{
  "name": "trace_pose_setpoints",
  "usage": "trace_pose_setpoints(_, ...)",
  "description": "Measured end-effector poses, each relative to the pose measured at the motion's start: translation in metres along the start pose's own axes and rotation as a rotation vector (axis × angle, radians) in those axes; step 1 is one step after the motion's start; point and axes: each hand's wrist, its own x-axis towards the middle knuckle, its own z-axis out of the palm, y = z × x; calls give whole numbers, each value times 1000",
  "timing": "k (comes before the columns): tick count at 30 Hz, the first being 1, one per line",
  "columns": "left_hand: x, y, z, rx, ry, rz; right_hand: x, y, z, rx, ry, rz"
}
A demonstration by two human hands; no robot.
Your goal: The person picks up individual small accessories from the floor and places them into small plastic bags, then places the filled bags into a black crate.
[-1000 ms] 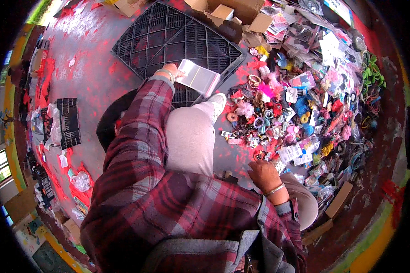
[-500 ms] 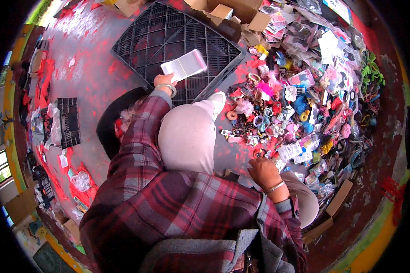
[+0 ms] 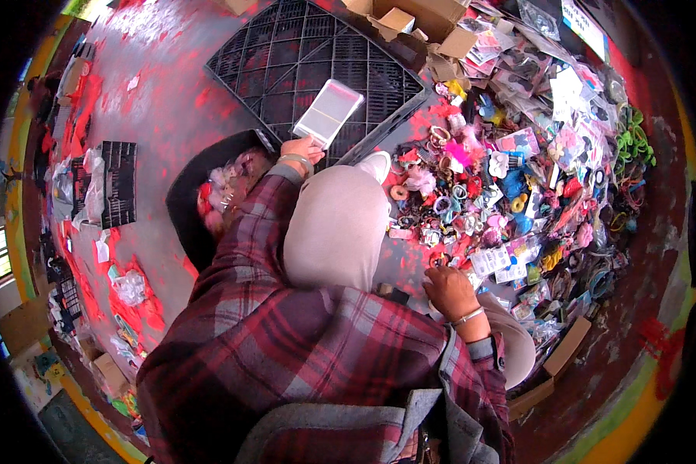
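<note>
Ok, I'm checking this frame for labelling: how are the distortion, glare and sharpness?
Head view: strong fisheye bend with a black rim; the black plastic grid pallet curves; the clear flat plastic bag in the left hand shows pale sheen; the right hand is fairly sharp; edges are soft.

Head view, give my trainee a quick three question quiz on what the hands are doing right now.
1. True or false: the left hand holds a clear plastic packet over the black grid crate.
2. What is the right hand nearest to? A) a cardboard box B) the pile of colourful hair accessories C) a broom
3. Fill in: the right wrist wears a thin ____.

Key: 1 true; 2 B; 3 bracelet.
</note>
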Motion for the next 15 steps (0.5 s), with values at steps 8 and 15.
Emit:
trace_pose_setpoints(8,1,7,-2,197,112,123,-4,2,3,9,14,-18)
trace_pose_setpoints(15,12,1,-13,199,77,91,-4,-1,2,-1,-4,10)
